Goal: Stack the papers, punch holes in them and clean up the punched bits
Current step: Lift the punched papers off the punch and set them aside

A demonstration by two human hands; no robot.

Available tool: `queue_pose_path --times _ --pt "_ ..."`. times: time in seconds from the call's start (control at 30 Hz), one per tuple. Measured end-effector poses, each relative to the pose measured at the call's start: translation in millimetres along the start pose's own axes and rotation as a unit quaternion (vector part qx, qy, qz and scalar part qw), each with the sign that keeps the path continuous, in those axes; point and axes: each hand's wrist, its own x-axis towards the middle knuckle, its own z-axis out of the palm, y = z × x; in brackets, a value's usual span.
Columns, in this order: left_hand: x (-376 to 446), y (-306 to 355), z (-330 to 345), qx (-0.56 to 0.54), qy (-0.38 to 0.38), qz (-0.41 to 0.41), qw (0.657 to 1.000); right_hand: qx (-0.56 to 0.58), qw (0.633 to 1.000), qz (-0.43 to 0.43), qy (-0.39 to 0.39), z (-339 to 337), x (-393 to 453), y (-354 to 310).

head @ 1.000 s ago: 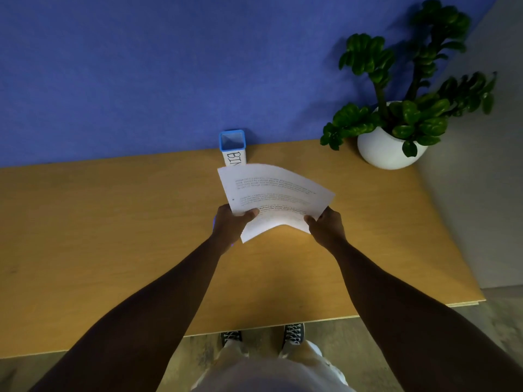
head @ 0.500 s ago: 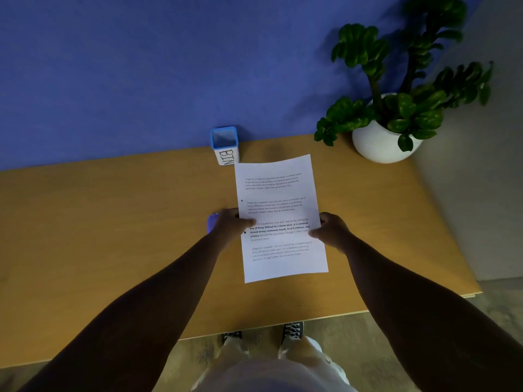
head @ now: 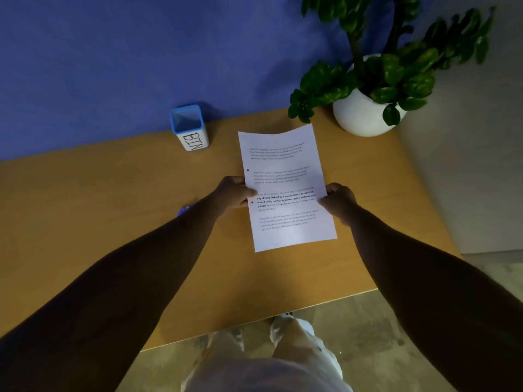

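One stack of papers [head: 285,190] shows, with printed text and two dark dots near its left margin; how many sheets it holds cannot be told. It sits over the middle of the table [head: 113,216], toward the back edge, long side running front to back, its far edge slightly curled. The left hand [head: 235,193] grips the left edge of the papers, thumb on top; the right hand [head: 338,200] pinches the right edge the same way. Whether the sheets rest on the wood or are lifted just off it cannot be told.

One bin [head: 190,128], a small white box with a blue rim and "BIN" lettered on its side, stands at the back edge, left of the papers; its inside looks bare. One plant [head: 365,75] in a round white pot occupies the back right corner. A small purple thing [head: 185,209] peeks out beside the left forearm, too hidden to identify.

The table is orange-brown wood against a blue wall [head: 113,58]; the floor is mottled grey-brown.
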Motion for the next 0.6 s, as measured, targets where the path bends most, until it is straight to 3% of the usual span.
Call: queue_pose_path --times 0.6 --pt "74.9 54.1 31.3 0.018 0.029 0.052 0.998 -0.018 0.998 0.013 0.059 -50.0 92.6 -17.1"
